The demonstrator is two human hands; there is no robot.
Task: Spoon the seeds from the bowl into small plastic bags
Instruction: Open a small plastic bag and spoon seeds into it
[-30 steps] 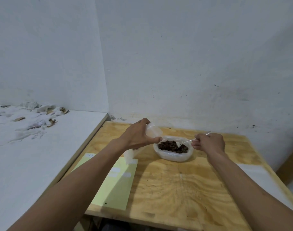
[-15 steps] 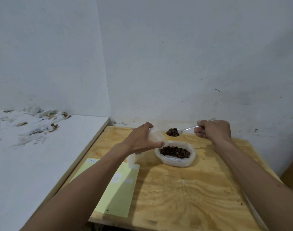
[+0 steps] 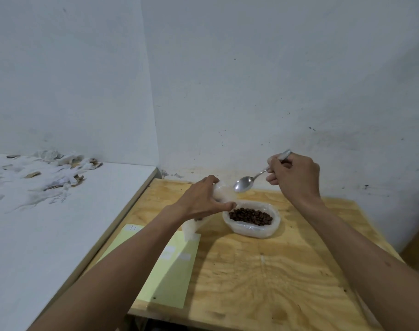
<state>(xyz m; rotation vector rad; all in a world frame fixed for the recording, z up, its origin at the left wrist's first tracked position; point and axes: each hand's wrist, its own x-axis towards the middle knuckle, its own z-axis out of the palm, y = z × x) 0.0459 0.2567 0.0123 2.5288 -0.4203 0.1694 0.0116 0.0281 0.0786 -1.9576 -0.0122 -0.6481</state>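
Head view shows a plywood table point(image 3: 263, 271) in a white-walled corner, with a pale green sheet point(image 3: 170, 271) at its left edge and a translucent bowl point(image 3: 251, 229) of dark seeds point(image 3: 250, 216) near the far side. Left hand point(image 3: 201, 201) grips a small plastic bag point(image 3: 191, 229) just left of the bowl; right hand point(image 3: 295, 175) pinches a metal spoon point(image 3: 244, 183) with its empty scoop held at the bag's mouth

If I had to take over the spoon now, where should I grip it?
Probably the handle of the spoon, from the right, where the right hand holds it: the handle rises up and right, and the empty head tilts toward the plastic bag.
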